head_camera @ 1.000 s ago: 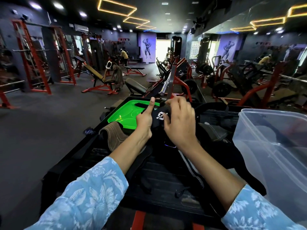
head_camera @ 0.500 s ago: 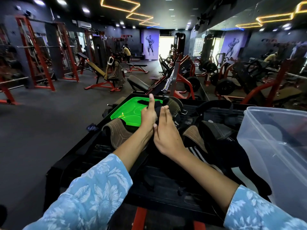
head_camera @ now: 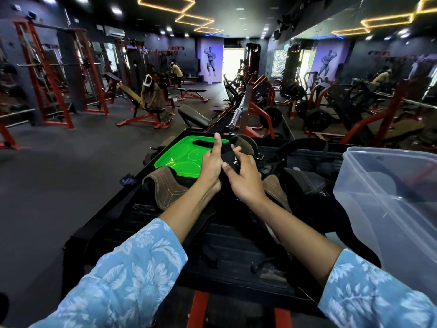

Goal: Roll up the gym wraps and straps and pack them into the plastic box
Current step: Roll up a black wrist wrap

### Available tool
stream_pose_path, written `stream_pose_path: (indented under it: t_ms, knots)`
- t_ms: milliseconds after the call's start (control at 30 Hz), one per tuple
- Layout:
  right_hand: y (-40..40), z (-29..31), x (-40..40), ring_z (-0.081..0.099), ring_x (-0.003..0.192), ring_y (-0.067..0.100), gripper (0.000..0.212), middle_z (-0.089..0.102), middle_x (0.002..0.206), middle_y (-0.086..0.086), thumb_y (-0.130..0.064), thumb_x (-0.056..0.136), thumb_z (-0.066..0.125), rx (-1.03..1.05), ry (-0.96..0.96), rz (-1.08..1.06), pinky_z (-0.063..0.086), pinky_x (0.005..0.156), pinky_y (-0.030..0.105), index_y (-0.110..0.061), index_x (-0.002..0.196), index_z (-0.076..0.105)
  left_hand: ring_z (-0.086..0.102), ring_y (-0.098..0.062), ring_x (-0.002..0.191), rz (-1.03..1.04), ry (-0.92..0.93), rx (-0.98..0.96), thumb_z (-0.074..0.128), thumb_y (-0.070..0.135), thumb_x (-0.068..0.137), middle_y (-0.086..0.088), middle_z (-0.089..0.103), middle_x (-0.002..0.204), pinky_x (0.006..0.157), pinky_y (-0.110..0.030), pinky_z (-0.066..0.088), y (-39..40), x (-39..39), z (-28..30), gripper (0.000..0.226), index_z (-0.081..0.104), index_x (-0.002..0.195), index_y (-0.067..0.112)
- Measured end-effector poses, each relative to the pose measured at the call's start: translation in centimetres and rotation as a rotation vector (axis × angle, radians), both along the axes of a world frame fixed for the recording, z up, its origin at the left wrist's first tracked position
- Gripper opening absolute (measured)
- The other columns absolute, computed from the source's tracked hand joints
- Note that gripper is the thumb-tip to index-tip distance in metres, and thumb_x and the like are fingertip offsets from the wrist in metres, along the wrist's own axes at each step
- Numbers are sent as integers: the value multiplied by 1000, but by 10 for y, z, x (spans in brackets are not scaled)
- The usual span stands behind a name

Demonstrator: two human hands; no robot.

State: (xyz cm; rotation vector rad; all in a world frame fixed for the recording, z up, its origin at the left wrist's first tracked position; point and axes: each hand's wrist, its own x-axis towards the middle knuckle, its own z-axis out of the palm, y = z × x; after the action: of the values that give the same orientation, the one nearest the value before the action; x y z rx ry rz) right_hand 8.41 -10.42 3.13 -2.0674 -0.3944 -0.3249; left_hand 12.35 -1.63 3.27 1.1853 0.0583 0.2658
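Note:
A black wrap (head_camera: 227, 154) with white print is held between both hands above a black platform (head_camera: 212, 237). My left hand (head_camera: 211, 162) grips its left side with the thumb pointing up. My right hand (head_camera: 243, 176) curls its fingers round the wrap's right side. The clear plastic box (head_camera: 387, 209) stands at the right, tilted towards me. Its green lid (head_camera: 179, 157) lies beyond my hands with a black strap (head_camera: 201, 143) on it. Brown leather straps (head_camera: 165, 188) lie left and right of my wrists, and black wraps (head_camera: 314, 192) pile up beside the box.
Benches, red racks and plate-loaded machines fill the gym floor beyond the platform. A barbell (head_camera: 236, 114) points towards me just past the lid. People stand at benches far left. Open dark floor lies to the left of the platform.
My right hand came off the top of the wrap, flattened beside my left hand, and now grips the wrap's right side. The wrap has turned between the hands.

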Motion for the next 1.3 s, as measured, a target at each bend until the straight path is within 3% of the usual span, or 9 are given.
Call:
stream_pose_path:
  t_ms: [200, 300, 500, 633, 767, 900, 1033, 1133, 1300]
  knots:
    - [0, -7, 15, 48, 124, 18, 62, 57, 129, 4, -57, 77, 42, 166, 116, 60, 31, 107, 50, -22, 125, 58, 69, -13, 68, -96, 70, -156, 34, 57, 92, -5, 72, 76, 65, -24, 57, -2, -2, 1, 58, 58, 95, 4]
    - [-3, -8, 16, 62, 103, 32, 60, 69, 102, 15, -58, 80, 38, 232, 228, 67, 43, 95, 52, -10, 100, 67, 67, -14, 75, -105, 82, -166, 34, 57, 92, -5, 71, 79, 68, -25, 56, -4, -8, 5, 56, 59, 92, 7]
    - [-12, 19, 9, 56, 111, 19, 61, 64, 115, 2, -66, 87, 33, 361, 317, 49, 41, 103, 41, -21, 116, 62, 63, -20, 93, 161, -217, 432, 49, 63, 80, -14, 69, 98, 92, -34, 48, -20, -15, 2, 62, 65, 94, 5]
    - [-12, 28, 2, 59, 101, 18, 29, 65, 101, 5, -41, 90, 50, 545, 317, 280, 44, 93, 35, -17, 101, 63, 56, -13, 98, 224, -448, 686, 18, 82, 77, -2, 61, 101, 91, -23, 39, -24, -40, 5, 93, 58, 106, 3]
    - [-12, 39, -7, 61, 91, 18, 13, 64, 97, 9, -24, 90, 56, 732, 268, 315, 47, 88, 32, -13, 95, 62, 51, -10, 101, 179, -278, 504, 38, 74, 77, 1, 56, 107, 94, -24, 34, -17, -57, 19, 75, 57, 113, 11]
    - [-14, 42, -21, 53, 94, 16, 27, 57, 100, 7, -26, 95, 47, 748, 261, 255, 44, 84, 28, -4, 107, 57, 60, -12, 94, -253, -78, 175, 57, 41, 85, 1, 67, 98, 95, -36, 43, -5, -85, 17, 28, 65, 100, 19]
    - [-7, 41, -34, 53, 100, 17, 25, 58, 102, 7, -36, 82, 64, 721, 218, 198, 40, 98, 36, -15, 95, 60, 60, 5, 67, -272, -101, 201, 56, 25, 91, 14, 67, 68, 67, -11, 46, 3, -98, 12, 9, 63, 89, 18]
    - [-3, 41, -45, 57, 97, 18, 33, 59, 105, 11, -31, 79, 71, 752, 185, 143, 42, 99, 41, -14, 105, 58, 54, 5, 52, -262, -106, 211, 56, 17, 90, 12, 61, 55, 62, -12, 45, 9, -106, 14, 22, 63, 70, 20]
    - [-1, 39, -64, 55, 111, 21, 44, 57, 120, 13, -36, 64, 74, 736, 129, 120, 44, 98, 37, -27, 104, 58, 49, -14, 68, -205, -180, 203, 74, 36, 65, 1, 60, 67, 66, -26, 40, 14, -115, 14, 16, 70, 64, 21]
